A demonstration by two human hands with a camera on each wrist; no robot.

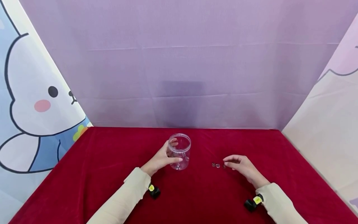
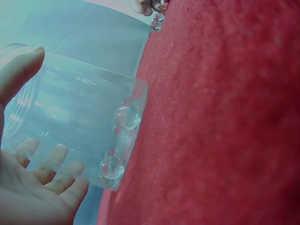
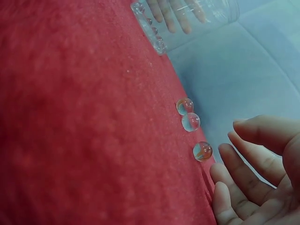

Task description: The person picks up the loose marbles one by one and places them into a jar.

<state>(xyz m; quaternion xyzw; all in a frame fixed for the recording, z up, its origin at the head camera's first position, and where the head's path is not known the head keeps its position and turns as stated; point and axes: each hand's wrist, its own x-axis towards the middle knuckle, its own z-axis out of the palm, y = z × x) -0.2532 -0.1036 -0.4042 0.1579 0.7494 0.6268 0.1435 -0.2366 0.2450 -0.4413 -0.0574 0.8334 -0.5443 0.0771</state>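
Observation:
My left hand (image 1: 161, 160) grips a clear plastic jar (image 1: 181, 154) around its side, thumb in front and fingers behind. The jar stands upright and lidless on the red cloth. Inside it, at the bottom, lie glass marbles, among them one marble (image 2: 127, 117) and another marble (image 2: 112, 167). To the jar's right, three clear marbles sit on the cloth: two close together, the far marble (image 3: 185, 106) and the middle marble (image 3: 191, 122), and a near marble (image 3: 202, 151) with an orange streak. Beside that one, my right hand (image 1: 244, 168) holds nothing, its fingers loosely bent and thumb apart.
A red cloth (image 1: 112, 174) covers the table. Behind its back edge hangs a lilac curtain (image 1: 179, 68). Printed cartoon sheets flank both sides, one with a white animal figure (image 1: 42, 84). Each wrist carries a small black camera (image 1: 154, 192).

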